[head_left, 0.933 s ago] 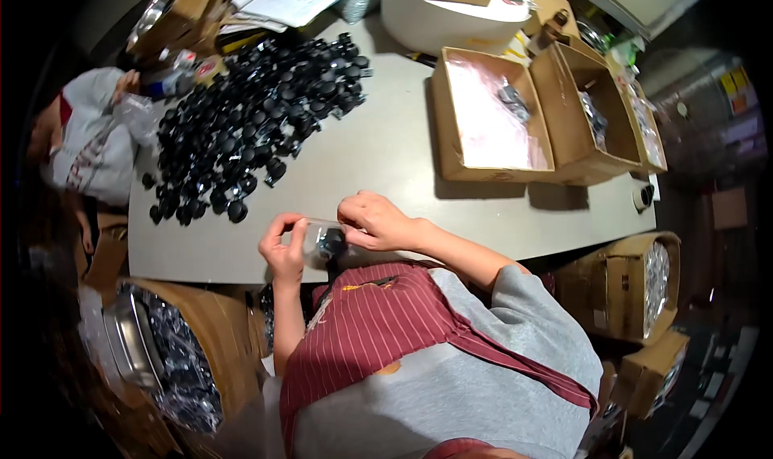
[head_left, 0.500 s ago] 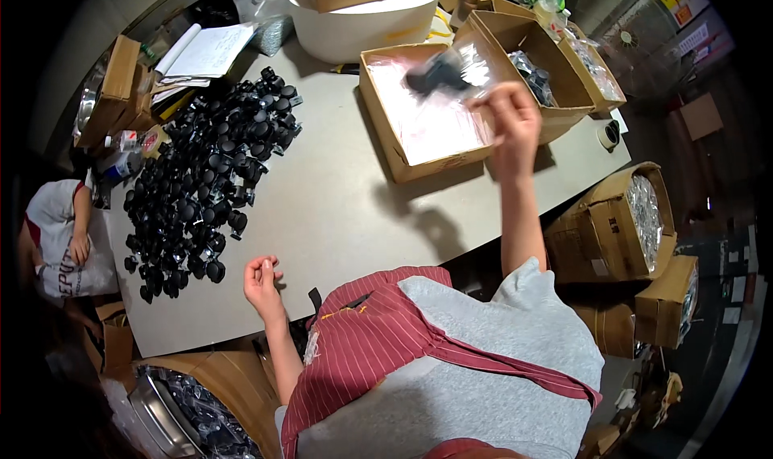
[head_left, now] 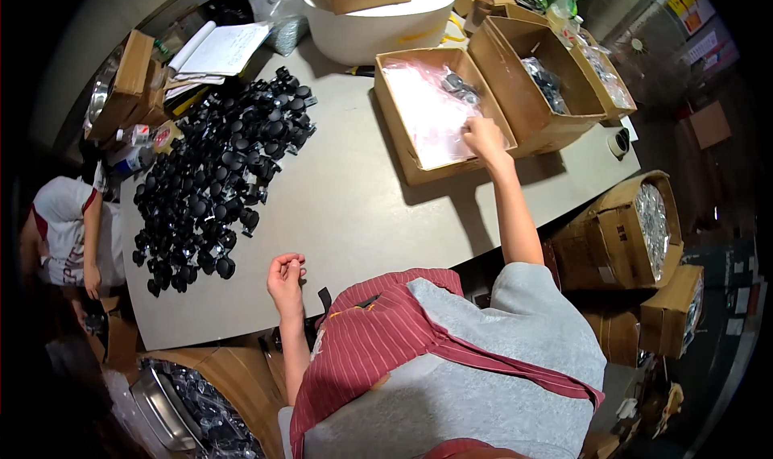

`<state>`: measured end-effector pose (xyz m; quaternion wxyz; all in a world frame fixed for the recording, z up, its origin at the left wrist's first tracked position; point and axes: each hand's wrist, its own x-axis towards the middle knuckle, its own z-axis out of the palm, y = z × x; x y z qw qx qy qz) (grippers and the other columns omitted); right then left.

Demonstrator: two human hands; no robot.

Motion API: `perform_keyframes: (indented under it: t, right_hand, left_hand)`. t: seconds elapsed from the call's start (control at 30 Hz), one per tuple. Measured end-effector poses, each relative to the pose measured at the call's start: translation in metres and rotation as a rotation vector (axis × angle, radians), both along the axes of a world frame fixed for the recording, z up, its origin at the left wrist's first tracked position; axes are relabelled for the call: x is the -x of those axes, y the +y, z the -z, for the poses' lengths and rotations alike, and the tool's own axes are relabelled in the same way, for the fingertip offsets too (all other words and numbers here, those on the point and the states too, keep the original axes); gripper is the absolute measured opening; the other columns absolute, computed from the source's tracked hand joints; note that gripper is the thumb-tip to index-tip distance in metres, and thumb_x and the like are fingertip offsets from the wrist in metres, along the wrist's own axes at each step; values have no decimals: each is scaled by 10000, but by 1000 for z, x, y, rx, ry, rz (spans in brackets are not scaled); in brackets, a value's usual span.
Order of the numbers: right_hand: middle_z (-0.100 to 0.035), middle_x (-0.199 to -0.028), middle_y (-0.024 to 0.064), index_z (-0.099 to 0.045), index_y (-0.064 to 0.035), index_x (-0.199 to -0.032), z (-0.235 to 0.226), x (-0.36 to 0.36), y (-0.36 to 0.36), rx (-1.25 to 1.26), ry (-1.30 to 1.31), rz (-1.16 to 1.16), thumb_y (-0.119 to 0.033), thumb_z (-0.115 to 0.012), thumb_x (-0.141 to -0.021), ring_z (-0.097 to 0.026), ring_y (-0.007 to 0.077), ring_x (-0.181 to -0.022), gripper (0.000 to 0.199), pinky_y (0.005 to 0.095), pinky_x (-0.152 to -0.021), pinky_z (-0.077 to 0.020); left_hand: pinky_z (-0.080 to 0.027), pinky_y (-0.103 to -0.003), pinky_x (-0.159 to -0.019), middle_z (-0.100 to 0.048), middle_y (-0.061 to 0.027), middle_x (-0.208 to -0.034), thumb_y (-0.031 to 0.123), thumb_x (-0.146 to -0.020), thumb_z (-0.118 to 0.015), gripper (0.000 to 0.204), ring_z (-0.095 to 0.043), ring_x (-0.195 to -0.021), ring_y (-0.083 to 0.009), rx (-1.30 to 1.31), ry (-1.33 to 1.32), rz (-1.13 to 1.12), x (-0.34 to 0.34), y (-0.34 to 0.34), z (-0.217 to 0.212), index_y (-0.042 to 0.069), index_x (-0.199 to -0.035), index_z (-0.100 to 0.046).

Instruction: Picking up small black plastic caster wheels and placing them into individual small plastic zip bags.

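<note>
My right hand reaches into an open cardboard box on the grey table and rests fingers-down on the clear plastic bags lining it. I cannot tell whether it grips a bag. A bag with small black parts lies at the box's far end. My left hand hovers over the table's near edge, fingers loosely curled and holding nothing. A large heap of black knob-like parts lies to its left on the table.
Two more open boxes with bagged parts stand right of the first. A white tub, papers and small boxes sit at the back. Another person stands left. Cartons and a metal tray are below the table.
My right hand carried a bagged black part from in front of me up over the box, and now rests lower in the box without it. My left hand let go and stays near the table edge.
</note>
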<state>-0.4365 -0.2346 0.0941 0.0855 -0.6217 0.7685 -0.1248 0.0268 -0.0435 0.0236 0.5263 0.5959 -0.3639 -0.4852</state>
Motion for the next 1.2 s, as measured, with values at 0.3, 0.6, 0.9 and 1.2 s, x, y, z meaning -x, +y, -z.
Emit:
perform_keyframes:
  t: [0.3,0.6,0.9,1.2]
  right_hand:
    - [-640,-1207,151,-660,-46,-953,-51,-143,81,554,-234,-905,-7,-717,-738,-610,378,-1096,226,469,-967,-490]
    - [-618,-1344,150,-621,-49,-1294,-17,-218,94,80,-929,-1075,-130,-751,-880,-549,336,-1305,442,427,-1071,-459]
    - [-650,-804,34,-671,20,-1004,-18,-239,66,-627,-840,-988,-107,-709,-936,-617,108,-763,149,283,-740,-529]
    - [-583,-728,-17,-625,-42,-831,-11,-250,79,-879,-1074,-877,-201,-731,-951,-520,83,-651,226,258,-599,-444]
  left_hand:
    - [-430,-376,-1071,-544,-160,-1418,355,-990,-657,567,-483,-1360,-240,158,84,335,57,-29,-47,3,-1404,-493]
    - [-531,-290,-889,-679,-104,-1161,180,-1067,-489,327,-674,-1041,-154,129,389,226,45,-32,-62,-29,-1298,-587]
    - [-592,-281,-685,-743,-130,-869,94,-1016,-599,152,-724,-757,-165,43,89,307,17,-17,-57,-47,-1018,-656]
    - [-499,-474,-731,-662,-110,-810,136,-865,-683,123,-640,-814,-362,329,-1259,-189,15,-9,-73,47,-934,-634]
